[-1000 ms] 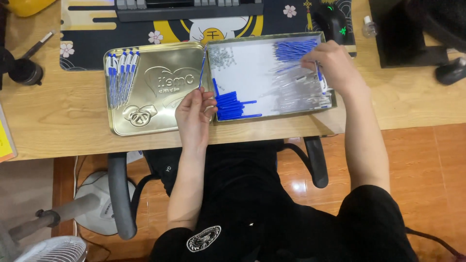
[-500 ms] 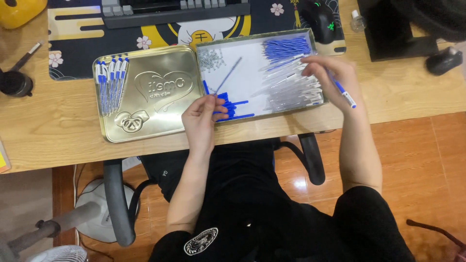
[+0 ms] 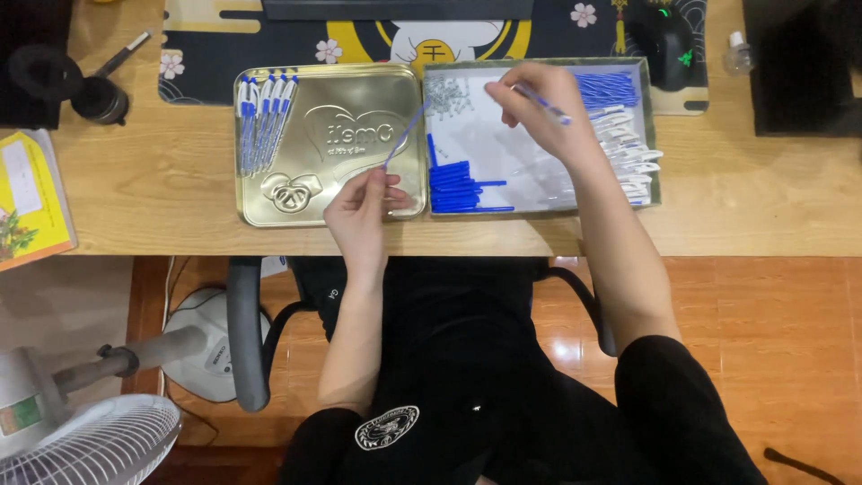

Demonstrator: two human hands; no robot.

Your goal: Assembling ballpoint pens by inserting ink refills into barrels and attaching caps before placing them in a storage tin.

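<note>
Pen parts sit in two shallow tins on the wooden desk [image 3: 135,180]. Our left hand [image 3: 359,211] pinches a thin blue refill [image 3: 406,135] at its lower end, slanted up over the gold lid [image 3: 359,193]. Our right hand [image 3: 539,103] pinches a pen barrel [image 3: 543,103] above the white-lined tray [image 3: 651,193].

Progress, judging by the layout: a short row of finished pens [image 3: 265,117] lies at the lid's left edge, blue caps up. We'd call it early, since most stock is loose in the tray:
- blue caps [image 3: 458,184], stubby plastic cylinders, stacked at left
- small springs [image 3: 447,94], a shiny metal cluster in the top corner
- blue refills [image 3: 606,88], a bundle at top right
- clear barrels [image 3: 628,153], slim and glossy, down the right side

Lid is embossed metal, reflective.
</note>
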